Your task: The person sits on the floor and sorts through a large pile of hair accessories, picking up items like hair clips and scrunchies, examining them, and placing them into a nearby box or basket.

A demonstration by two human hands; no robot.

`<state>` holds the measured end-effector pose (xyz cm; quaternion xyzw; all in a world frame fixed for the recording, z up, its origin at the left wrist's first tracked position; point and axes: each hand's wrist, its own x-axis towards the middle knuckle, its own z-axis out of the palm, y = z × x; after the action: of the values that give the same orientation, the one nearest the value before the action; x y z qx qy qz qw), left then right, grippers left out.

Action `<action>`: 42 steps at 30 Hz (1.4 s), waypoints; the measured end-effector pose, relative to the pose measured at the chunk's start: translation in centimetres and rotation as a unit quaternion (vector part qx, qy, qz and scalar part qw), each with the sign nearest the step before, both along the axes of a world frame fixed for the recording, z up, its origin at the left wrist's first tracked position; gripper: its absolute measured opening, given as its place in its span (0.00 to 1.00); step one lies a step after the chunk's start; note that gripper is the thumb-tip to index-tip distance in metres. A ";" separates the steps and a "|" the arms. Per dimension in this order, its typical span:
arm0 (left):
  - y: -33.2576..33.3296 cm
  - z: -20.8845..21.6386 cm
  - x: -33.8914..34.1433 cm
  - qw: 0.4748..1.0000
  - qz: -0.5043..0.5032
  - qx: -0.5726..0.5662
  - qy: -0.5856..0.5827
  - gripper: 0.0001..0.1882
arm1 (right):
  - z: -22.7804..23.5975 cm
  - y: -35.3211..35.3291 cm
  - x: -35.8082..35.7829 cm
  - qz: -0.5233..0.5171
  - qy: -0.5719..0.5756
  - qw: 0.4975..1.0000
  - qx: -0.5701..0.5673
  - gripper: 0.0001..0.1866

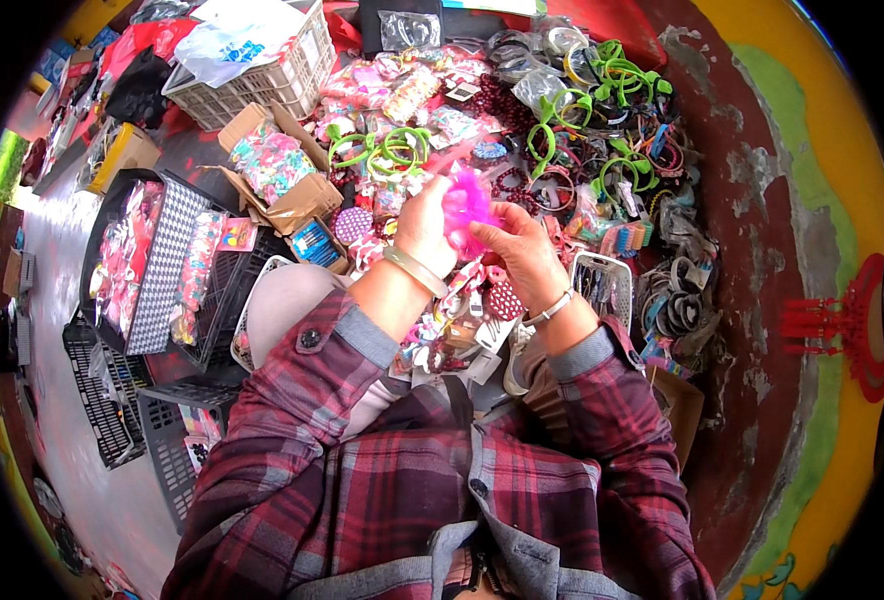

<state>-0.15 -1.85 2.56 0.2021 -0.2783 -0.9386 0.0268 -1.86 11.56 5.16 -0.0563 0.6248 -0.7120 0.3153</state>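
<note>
A bright magenta fluffy piece [467, 208], like a feathery hair ornament, is held up between my two hands over a pile of accessories. My left hand [423, 230] is closed around its left side, with most of its fingers hidden behind the fluff. On the other side, the thumb and fingers of my right hand [525, 252] pinch its lower right edge. Below my hands lie polka-dot red fabric pieces [503, 299] and small carded items. Green headbands [399, 152] rest just beyond my left hand.
A grey plastic crate [295, 72] holds white bags at the back left. An open cardboard box [308, 205] of small packets stands nearer. Black baskets [167, 410] are at the left. More headbands [622, 80] heap up at right, beside a peeling red wall [752, 300].
</note>
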 end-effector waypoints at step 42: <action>1.2 0.6 0.5 0.702 0.062 -0.697 0.133 0.13 | 4.0 3.5 -1.0 -0.024 0.697 0.649 0.303 0.16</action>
<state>0.32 -0.63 3.21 0.0161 -0.8333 -0.4905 0.2545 -2.85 15.10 9.19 -0.4224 0.8428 -0.2411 -0.2305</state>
